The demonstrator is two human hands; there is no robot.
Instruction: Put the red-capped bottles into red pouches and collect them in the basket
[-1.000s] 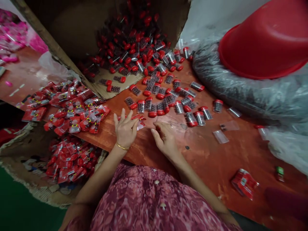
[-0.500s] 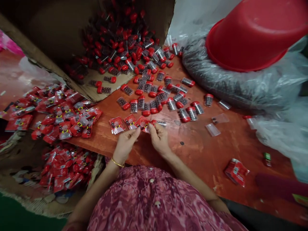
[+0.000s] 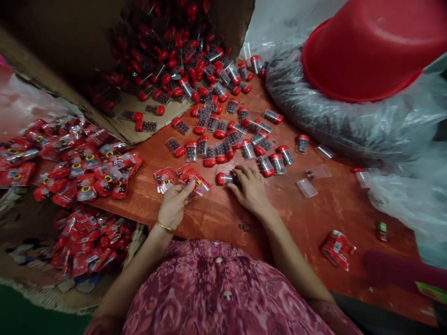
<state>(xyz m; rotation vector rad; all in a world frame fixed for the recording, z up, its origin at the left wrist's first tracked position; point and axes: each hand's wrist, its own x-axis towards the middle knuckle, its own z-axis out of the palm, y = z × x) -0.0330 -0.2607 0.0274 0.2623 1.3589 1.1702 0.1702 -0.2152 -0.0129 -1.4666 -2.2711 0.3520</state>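
Note:
My left hand [image 3: 173,204] pinches the near edge of a red printed sachet [image 3: 193,177] lying on the reddish-brown table [image 3: 314,218]. A second red sachet [image 3: 164,179] lies just left of it. My right hand [image 3: 250,187] rests on the table with its fingers curled round a small clear vial with a red cap [image 3: 224,178], lying on its side. Just beyond both hands lies a scatter of the same red-capped vials [image 3: 223,139] filled with dark beads.
A tipped cardboard box [image 3: 70,51] at the back spills more vials. A heap of filled red sachets [image 3: 77,158] covers the left, with more in a basket [image 3: 87,246] below. A red basin [image 3: 370,51] sits on a plastic-wrapped bag [image 3: 349,121]. Empty clear bags [image 3: 307,187] and one red sachet [image 3: 338,249] lie to the right.
The hands have parted. My right hand moved right onto a vial on the table, while my left hand stayed low on the sachets, now laid flat.

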